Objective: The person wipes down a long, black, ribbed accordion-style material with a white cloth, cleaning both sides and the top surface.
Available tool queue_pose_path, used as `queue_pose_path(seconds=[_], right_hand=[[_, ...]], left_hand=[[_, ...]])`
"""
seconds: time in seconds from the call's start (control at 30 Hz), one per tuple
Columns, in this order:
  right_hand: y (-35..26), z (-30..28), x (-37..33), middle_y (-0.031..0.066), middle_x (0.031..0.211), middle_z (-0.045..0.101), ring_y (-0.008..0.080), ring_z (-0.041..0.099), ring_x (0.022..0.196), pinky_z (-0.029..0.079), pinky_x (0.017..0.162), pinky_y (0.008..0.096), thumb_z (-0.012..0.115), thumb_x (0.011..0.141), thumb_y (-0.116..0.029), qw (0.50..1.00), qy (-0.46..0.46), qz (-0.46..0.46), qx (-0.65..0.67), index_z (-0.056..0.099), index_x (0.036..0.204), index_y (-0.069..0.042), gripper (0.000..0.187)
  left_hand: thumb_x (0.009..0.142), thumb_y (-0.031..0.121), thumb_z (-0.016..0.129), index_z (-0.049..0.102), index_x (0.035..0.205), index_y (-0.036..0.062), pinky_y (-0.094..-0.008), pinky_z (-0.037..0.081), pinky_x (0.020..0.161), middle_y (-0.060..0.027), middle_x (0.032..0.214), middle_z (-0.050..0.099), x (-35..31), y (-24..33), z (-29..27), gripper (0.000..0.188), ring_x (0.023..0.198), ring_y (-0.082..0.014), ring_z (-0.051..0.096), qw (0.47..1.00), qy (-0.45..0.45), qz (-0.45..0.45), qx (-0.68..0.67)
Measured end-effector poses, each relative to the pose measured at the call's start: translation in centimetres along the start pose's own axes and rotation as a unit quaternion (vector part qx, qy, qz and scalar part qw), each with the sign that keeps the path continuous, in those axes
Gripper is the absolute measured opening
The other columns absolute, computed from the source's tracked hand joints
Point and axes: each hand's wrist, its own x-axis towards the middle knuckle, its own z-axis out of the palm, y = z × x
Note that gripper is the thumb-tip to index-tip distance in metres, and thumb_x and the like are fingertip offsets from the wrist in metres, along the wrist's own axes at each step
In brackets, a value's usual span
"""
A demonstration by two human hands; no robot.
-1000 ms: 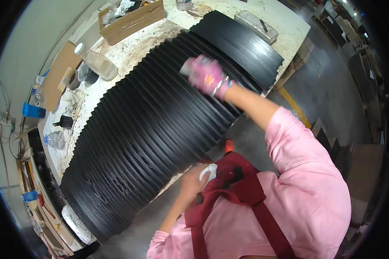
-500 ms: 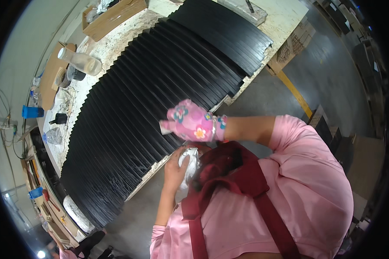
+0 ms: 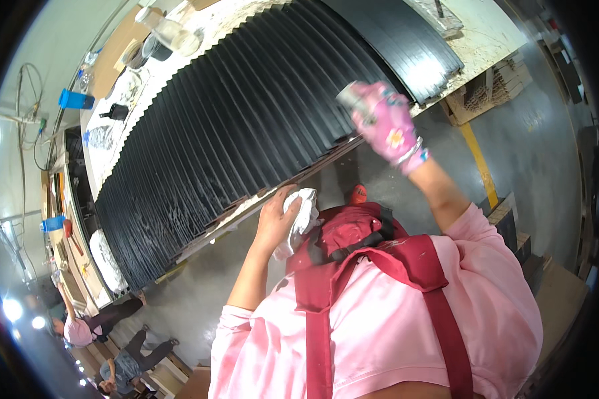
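A long row of glossy black strips (image 3: pixel 226 126) lies side by side on the table. My left hand (image 3: pixel 273 218), bare, is closed around a crumpled white cloth (image 3: pixel 302 218) at the table's near edge. My right hand (image 3: pixel 387 123) wears a pink flowered glove, slightly blurred. It is over the right part of the row, fingers closed on a small pale pad (image 3: pixel 353 100) whose exact kind is unclear. Whether the pad touches the strips I cannot tell.
Flatter black strips (image 3: pixel 406 46) lie at the far right of the table. A clear bottle (image 3: pixel 170 32) and dark cups (image 3: pixel 156 48) stand along the far edge. Blue containers (image 3: pixel 76 100) are at the left. Two people (image 3: pixel 80 329) are at the lower left.
My right hand has swung right and away from me, from near my left hand toward the right end of the row. The left hand keeps the cloth. The view has shifted.
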Motion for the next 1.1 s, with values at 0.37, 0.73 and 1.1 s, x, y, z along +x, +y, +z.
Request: queue_pose_path(seconds=[0.37, 0.73, 1.1], right_hand=[[-9.0, 4.6, -1.8, 0.0129, 0.090, 0.060, 0.0303, 0.061, 0.080, 0.048, 0.073, 0.0439, 0.066, 0.078, -0.024, 0.999, 0.022, 0.027, -0.036, 0.063, 0.105, -0.008, 0.031], [-20.0, 9.9, -2.5, 0.0144, 0.094, 0.061, 0.0334, 0.061, 0.082, 0.047, 0.070, 0.0451, 0.065, 0.081, -0.017, 0.993, 0.030, 0.077, -0.087, 0.058, 0.115, -0.010, 0.035], [-21.0, 15.0, 3.9, 0.0153, 0.090, 0.061, 0.0368, 0.062, 0.079, 0.051, 0.070, 0.0481, 0.065, 0.078, -0.014, 0.992, 0.045, 0.078, -0.085, 0.059, 0.109, -0.008, 0.032]], left_hand=[[0.089, 0.025, 0.062, 0.063, 0.117, 0.0023, -0.0412, 0.049, 0.092, -0.0190, 0.116, 0.065, -4.8, -6.0, -8.6, 0.036, 0.106, -0.0367, 0.062, 0.990, -0.075, 0.096, 0.069], [0.091, 0.028, 0.062, 0.064, 0.116, 0.0040, -0.0399, 0.050, 0.089, -0.0147, 0.116, 0.065, -9.5, -14.2, -17.3, 0.035, 0.104, -0.0340, 0.063, 0.975, -0.164, 0.146, 0.014], [0.092, 0.025, 0.061, 0.060, 0.118, 0.0051, -0.0404, 0.046, 0.090, -0.0158, 0.112, 0.060, -12.4, -19.9, -19.3, 0.033, 0.105, -0.0342, 0.057, 0.970, -0.190, 0.147, -0.039]])
